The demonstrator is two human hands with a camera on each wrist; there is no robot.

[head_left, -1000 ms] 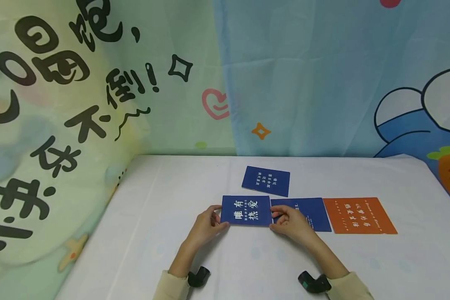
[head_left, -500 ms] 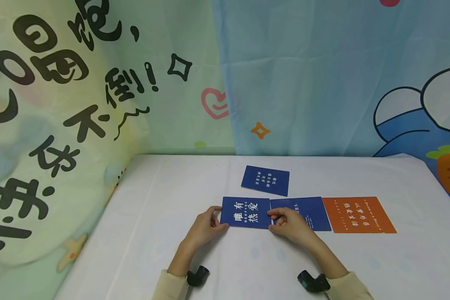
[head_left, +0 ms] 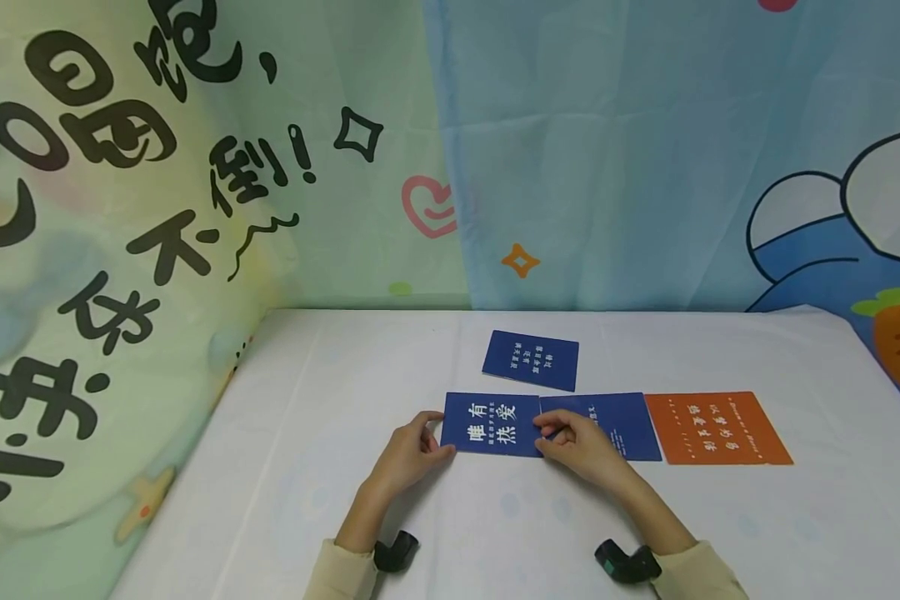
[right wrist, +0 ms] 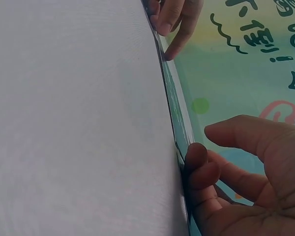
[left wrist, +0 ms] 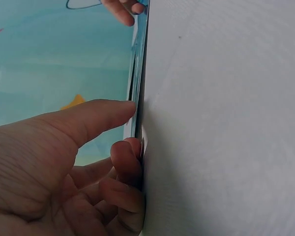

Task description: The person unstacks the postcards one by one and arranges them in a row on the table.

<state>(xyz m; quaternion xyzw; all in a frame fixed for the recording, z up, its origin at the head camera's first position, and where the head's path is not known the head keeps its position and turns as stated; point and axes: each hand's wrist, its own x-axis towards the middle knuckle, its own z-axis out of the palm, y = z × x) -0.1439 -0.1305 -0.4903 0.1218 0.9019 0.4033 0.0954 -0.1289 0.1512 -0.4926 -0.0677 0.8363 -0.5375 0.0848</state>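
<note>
A thin blue booklet with large white characters lies at the left end of a row on the white table. My left hand holds its left edge, thumb at the near corner and fingers at the side. At its right edge, the fingers of my right hand rest near the seam with a second blue booklet, which that hand partly covers. In the right wrist view, the right thumb stands off the edge while the bent fingers touch it. The left thumb meets the edge in the left wrist view.
An orange booklet continues the row to the right. Behind the row lies another blue booklet, slightly turned. Printed cloth hangs behind and to the left of the white table. Black devices are worn on both wrists.
The left blue booklet has settled slightly nearer me against the second one. My right hand has eased its pinch on the right edge and shifted a little left; the left hand stays in place.
</note>
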